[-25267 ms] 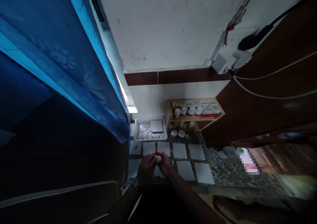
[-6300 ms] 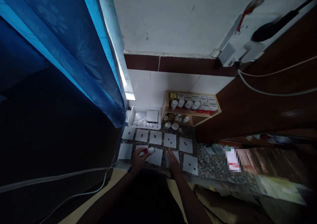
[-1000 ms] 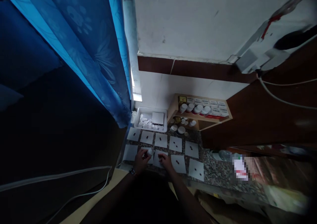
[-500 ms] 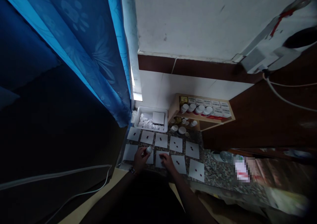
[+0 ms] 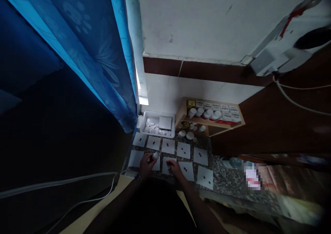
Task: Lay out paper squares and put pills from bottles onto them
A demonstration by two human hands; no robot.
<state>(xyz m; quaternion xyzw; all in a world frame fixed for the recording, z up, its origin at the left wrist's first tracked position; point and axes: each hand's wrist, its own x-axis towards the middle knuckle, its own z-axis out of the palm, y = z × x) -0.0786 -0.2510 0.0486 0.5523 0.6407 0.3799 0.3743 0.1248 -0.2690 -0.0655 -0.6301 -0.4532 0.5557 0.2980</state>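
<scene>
From where I sit, the nearest things are the two forearms coming in from the bottom edge. The left hand point(image 5: 146, 167) has its fingers point(image 5: 149, 160) closed round a small white bottle point(image 5: 155, 155), held just above the near row of cards, its label too dim to read. The right hand point(image 5: 176, 169) is lower, fingertips point(image 5: 169, 163) bent down onto a white paper card point(image 5: 167, 169); they look nearly closed, but the hand hides what is beneath them, so I cannot tell if they have hold of anything. Over the last half second almost nothing has shifted. The cards lie in two rows on the speckled stone desk point(image 5: 222, 178), and the uncovered ones each carry a dark red speck, too small for me to identify. Farther off sits a white plastic tray point(image 5: 157, 112) of paper scraps point(image 5: 152, 128), then a wooden shelf point(image 5: 222, 124) of white jars point(image 5: 207, 115) and boxes. A pixelated patch point(image 5: 252, 177) to the right is unreadable, and the blue curtain point(image 5: 77, 54) fills the left.
</scene>
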